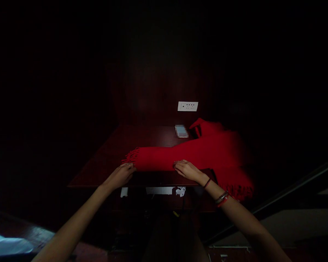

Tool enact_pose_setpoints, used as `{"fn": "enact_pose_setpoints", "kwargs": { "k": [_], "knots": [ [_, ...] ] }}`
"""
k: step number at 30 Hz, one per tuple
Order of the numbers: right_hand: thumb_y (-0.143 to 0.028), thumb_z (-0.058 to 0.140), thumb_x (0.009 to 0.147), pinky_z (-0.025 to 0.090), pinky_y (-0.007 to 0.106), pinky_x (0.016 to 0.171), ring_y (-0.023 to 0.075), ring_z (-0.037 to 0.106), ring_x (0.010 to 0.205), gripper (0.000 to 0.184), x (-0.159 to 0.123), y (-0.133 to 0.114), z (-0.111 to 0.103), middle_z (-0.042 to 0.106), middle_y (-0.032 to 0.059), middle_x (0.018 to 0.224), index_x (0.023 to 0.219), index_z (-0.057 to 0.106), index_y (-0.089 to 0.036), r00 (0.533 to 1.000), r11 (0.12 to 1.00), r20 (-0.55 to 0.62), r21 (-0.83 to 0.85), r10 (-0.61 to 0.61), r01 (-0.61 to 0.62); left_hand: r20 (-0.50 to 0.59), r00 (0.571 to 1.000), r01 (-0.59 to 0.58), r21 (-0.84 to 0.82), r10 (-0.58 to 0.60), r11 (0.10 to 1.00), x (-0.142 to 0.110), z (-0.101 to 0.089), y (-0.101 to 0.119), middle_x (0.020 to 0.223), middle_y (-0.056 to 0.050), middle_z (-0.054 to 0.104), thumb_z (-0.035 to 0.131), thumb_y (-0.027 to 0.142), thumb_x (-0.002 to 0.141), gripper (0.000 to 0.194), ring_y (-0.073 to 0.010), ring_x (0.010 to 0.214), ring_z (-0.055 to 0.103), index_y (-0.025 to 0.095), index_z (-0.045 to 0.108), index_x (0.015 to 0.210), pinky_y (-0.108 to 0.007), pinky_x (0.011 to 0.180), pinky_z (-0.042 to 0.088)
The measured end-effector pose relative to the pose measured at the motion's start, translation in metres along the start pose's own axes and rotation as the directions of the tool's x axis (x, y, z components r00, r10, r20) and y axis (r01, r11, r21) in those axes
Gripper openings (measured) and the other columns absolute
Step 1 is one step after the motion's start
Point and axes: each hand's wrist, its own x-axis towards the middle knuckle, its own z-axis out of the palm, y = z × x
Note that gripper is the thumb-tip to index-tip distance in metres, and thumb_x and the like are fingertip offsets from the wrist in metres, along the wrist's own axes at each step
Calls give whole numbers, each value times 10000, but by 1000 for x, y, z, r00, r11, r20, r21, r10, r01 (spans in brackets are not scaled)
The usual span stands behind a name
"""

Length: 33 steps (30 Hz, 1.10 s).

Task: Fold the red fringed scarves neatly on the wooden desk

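A red fringed scarf (155, 157) lies lengthwise over the dark wooden table, its left stretch narrow and fairly smooth. At its near left corner, just below the fringe, my left hand (125, 172) is closed with the fingers pinching the edge. Farther right along the same near edge, my right hand (186, 169) has its fingers curled onto the cloth. Toward the right the scarf widens into a loose heap, and another fringed end hangs down over the table's side. The fingertips of both hands are partly hidden.
The dark table (104, 156) has its front edge just below my hands. A pale, blurred-out rectangular item (181, 131) lies near the back. Behind it a white socket plate (188, 106) is set in the wall. Papers (160, 190) show beneath the tabletop.
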Motion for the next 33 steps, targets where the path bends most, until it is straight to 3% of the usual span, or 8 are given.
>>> {"fn": "enact_pose_setpoints", "kwargs": {
  "k": [7, 11, 13, 17, 21, 23, 28, 33],
  "knots": [
    [-236, 308, 854, 362, 283, 805, 142, 490, 937, 260, 2, 2, -2, 569, 78, 962, 934, 543, -156, 999, 998, 19, 62, 31, -32, 2, 1000, -9, 29, 9, 1000, 28, -21, -11, 793, -46, 529, 272, 262, 842, 307, -144, 745, 505, 172, 561, 792, -296, 768, 386],
    [-384, 258, 859, 309, 323, 874, 159, 442, 1018, 383, 22, 3, -5, 538, 79, 1061, 1050, 518, -176, 989, 981, -5, 122, 150, -148, -102, 990, 92, -22, -94, 995, 72, -9, 1, 1015, -74, 509, 217, 322, 857, 366, -168, 926, 484, 181, 508, 1029, -321, 846, 347],
    [-460, 237, 841, 249, 389, 921, 200, 317, 1146, 468, 32, 7, -1, 424, 87, 1219, 1192, 410, -203, 964, 957, 14, 111, 267, -266, -47, 986, 159, -46, -162, 986, 91, 8, 3, 1170, -90, 445, 237, 367, 848, 403, -202, 1076, 403, 186, 441, 1145, -355, 904, 297],
    [-595, 178, 782, 117, 515, 940, 278, 118, 1233, 600, 33, 21, 14, 200, 44, 1362, 1293, 224, -283, 857, 880, 249, 40, 451, -474, 182, 934, 324, -66, -308, 944, 101, 39, -13, 1340, -71, 265, 226, 474, 820, 529, -241, 1229, 185, 210, 277, 1276, -433, 964, 181],
    [-658, 131, 738, 56, 511, 953, 293, 58, 1241, 684, 24, 31, 19, 113, 50, 1382, 1307, 176, -282, 783, 830, 360, 40, 507, -556, 292, 880, 413, -83, -374, 907, 96, 42, -28, 1377, -46, 144, 186, 530, 800, 582, -248, 1247, 112, 243, 182, 1305, -475, 968, 123],
    [-674, 119, 724, 49, 506, 956, 296, 48, 1241, 724, 29, 30, 18, 104, 72, 1382, 1313, 170, -256, 774, 819, 367, 55, 516, -572, 285, 871, 435, -63, -401, 898, 101, 37, -21, 1379, -61, 129, 214, 550, 784, 600, -277, 1246, 91, 237, 223, 1296, -504, 958, 111],
    [-651, 82, 743, 14, 501, 959, 265, 0, 1248, 698, 58, 23, 23, 78, 39, 1388, 1316, 149, -260, 809, 825, 242, 52, 536, -562, 58, 932, 360, -31, -358, 932, 130, 33, 13, 1375, -49, 156, 214, 439, 826, 505, -231, 1250, 108, 223, 281, 1278, -451, 982, 106],
    [-655, 80, 738, 36, 472, 971, 264, 44, 1248, 693, 48, 43, 29, 77, 50, 1387, 1313, 152, -276, 716, 760, 365, 31, 596, -649, 171, 892, 431, -45, -418, 901, 127, 47, -3, 1355, -40, 226, 240, 474, 808, 537, -232, 1230, 191, 225, 267, 1283, -412, 974, 175]
  ]
}}
